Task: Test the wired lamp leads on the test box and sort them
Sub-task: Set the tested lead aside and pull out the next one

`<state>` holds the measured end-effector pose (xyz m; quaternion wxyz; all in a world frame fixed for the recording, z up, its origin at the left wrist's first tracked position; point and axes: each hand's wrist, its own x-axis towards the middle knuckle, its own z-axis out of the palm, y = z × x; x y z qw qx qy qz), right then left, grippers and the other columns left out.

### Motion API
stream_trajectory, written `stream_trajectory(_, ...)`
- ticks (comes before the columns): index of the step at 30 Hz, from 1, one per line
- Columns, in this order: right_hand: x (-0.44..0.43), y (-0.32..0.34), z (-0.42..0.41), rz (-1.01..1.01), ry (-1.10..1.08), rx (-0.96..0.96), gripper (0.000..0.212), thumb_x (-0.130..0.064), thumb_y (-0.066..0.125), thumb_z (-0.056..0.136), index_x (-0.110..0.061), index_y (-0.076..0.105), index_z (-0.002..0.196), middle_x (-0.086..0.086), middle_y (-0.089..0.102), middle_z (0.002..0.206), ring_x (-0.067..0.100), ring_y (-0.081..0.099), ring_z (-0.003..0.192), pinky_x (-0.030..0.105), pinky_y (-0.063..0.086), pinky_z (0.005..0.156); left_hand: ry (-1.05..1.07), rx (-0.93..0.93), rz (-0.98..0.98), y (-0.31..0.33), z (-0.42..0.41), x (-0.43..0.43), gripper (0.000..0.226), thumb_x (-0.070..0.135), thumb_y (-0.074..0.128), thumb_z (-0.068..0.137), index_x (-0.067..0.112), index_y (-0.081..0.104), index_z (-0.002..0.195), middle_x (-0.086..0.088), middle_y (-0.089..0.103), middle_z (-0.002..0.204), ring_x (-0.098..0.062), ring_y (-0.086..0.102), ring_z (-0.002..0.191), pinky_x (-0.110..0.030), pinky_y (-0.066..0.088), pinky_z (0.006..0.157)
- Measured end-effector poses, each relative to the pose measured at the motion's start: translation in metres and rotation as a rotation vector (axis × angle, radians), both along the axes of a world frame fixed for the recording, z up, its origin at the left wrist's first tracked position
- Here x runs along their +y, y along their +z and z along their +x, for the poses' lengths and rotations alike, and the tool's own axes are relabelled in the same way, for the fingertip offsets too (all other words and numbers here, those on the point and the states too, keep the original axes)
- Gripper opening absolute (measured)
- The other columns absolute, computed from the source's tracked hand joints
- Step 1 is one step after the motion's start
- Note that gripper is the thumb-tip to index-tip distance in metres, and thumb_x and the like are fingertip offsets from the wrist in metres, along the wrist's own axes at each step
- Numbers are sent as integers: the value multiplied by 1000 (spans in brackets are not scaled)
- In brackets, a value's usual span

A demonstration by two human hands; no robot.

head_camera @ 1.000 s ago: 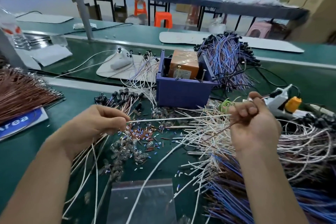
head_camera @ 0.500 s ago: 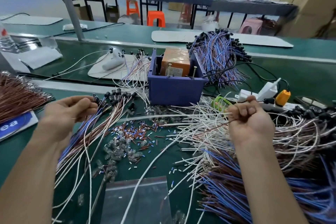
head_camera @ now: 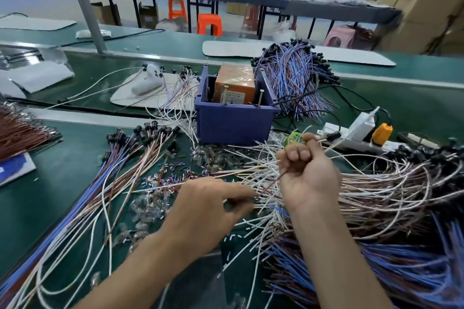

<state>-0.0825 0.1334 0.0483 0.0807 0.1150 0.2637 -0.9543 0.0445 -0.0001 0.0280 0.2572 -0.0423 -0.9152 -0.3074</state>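
Observation:
The test box is an orange box (head_camera: 234, 84) set in a blue bin (head_camera: 233, 121), with two metal pins standing at its front. My right hand (head_camera: 307, 172) is a fist in front of the bin and grips a thin brown lead (head_camera: 271, 183) that slants down to the left. My left hand (head_camera: 208, 206) reaches across to that lead's lower end and pinches it between forefinger and thumb, over the loose white leads (head_camera: 253, 170). A sorted fan of leads with black sockets (head_camera: 140, 133) lies on the left.
A big tangle of white and brown leads (head_camera: 389, 188) fills the right; blue leads (head_camera: 376, 271) lie at the lower right. A blue-purple bundle (head_camera: 296, 78) sits behind the bin. Small glass bulbs (head_camera: 145, 208), a power strip (head_camera: 351, 130) and brown wires (head_camera: 22, 130) surround the work spot.
My left hand left the socket-lead fan on the left and swung right to the lead hanging from my right hand. My right hand stayed in front of the bin.

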Motion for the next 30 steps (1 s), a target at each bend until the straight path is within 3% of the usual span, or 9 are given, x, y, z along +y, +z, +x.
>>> stream_trajectory(5, 1, 1, -2, -19, 30, -15, 32, -7, 39, 106, -11, 60, 83, -2, 41, 55, 13, 44, 44, 22, 42, 45, 26, -61, 189, -3, 1, -6, 36, 20, 84, 71, 36, 80, 103, 36, 71, 83, 14, 68, 79, -2, 48, 76)
stream_trajectory(10, -2, -6, 6, 122, 64, 53, 29, -3, 42, 105, -9, 62, 84, 2, 45, 57, 16, 48, 50, 27, 43, 49, 57, -166, 324, -5, -2, -17, 32, 20, 83, 72, 42, 81, 94, 25, 74, 76, 0, 73, 70, -16, 57, 70)
stream_trajectory(12, -1, -7, 9, 350, 105, 122, 28, -5, 45, 105, -8, 65, 86, 5, 54, 58, 18, 55, 55, 29, 48, 54, 91, -211, 365, -9, -2, -20, 35, 13, 84, 73, 42, 82, 94, 20, 75, 75, -2, 71, 67, -19, 58, 67)
stream_trajectory(15, 3, -3, 11, 973, 135, 324, 27, -18, 51, 105, -15, 70, 87, 0, 70, 64, 16, 68, 63, 28, 55, 61, 206, -217, 554, -11, -11, -26, 40, 5, 80, 76, 40, 81, 95, 12, 76, 73, 0, 63, 58, -13, 49, 60)
stream_trajectory(19, 5, -1, 20, 1849, -164, 478, 31, -43, 58, 100, -23, 71, 81, -10, 61, 57, 17, 55, 51, 27, 43, 56, 228, -183, 710, -11, -17, -30, 38, 6, 76, 91, 36, 74, 113, 12, 74, 81, 1, 62, 66, -15, 51, 63)
stream_trajectory(23, 3, 6, 35, 1960, -499, 533, 30, -35, 71, 88, -26, 52, 67, -15, 44, 54, 5, 34, 51, 31, 28, 75, 231, -178, 485, -13, -11, -29, 29, 13, 65, 99, 41, 74, 101, 20, 72, 85, 0, 59, 62, -13, 46, 56)
stream_trajectory(25, -1, 6, 38, 1931, -369, 807, 23, -29, 78, 82, -28, 57, 74, -14, 54, 64, 12, 48, 64, 31, 32, 80, 213, -174, 457, -12, -12, -27, 29, 11, 65, 99, 38, 77, 93, 27, 72, 87, 7, 64, 76, -5, 44, 65)
stream_trajectory(27, -8, 1, 42, 1897, 20, 1050, 14, -26, 74, 84, -30, 67, 95, -11, 67, 86, 15, 57, 89, 32, 40, 92, 202, -155, 477, -11, -16, -29, 32, 7, 67, 97, 36, 78, 91, 28, 73, 89, 5, 67, 87, -4, 45, 73)
stream_trajectory(30, -16, -8, 42, 1830, 409, 1072, 21, -32, 60, 91, -31, 71, 109, -11, 73, 97, 14, 62, 96, 36, 48, 96, 203, -109, 552, -15, -20, -35, 38, 3, 67, 95, 38, 78, 87, 19, 76, 87, -6, 71, 82, -15, 53, 73)
